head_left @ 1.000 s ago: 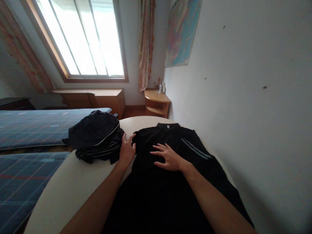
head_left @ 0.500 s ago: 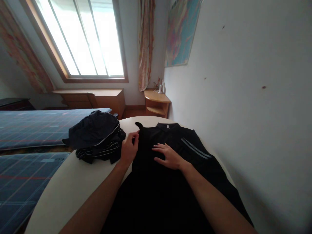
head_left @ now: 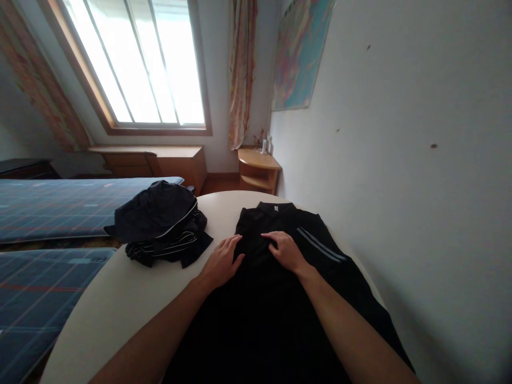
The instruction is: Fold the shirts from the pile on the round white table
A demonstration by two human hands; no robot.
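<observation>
Black collared short-sleeved shirt with grey shoulder stripes (head_left: 280,288) lies flat on round cream table (head_left: 120,304), collar pointing away toward the wall corner. Left sleeve side looks already folded in over the body; right sleeve, the striped one, not yet folded, lower hem too. Left hand (head_left: 221,262) open, palm down, fingers spread, pressing the folded edge, gripping nothing. Right hand (head_left: 285,249) also flat and open on the chest, fingers together, holding nothing. Judged roughly one fold in, most left. Pile of dark clothes with white piping (head_left: 162,224) sits just beside the left hand on the table, near the shirt. Plaid-covered beds (head_left: 52,208) beyond, wooden corner shelf (head_left: 258,168) behind.
</observation>
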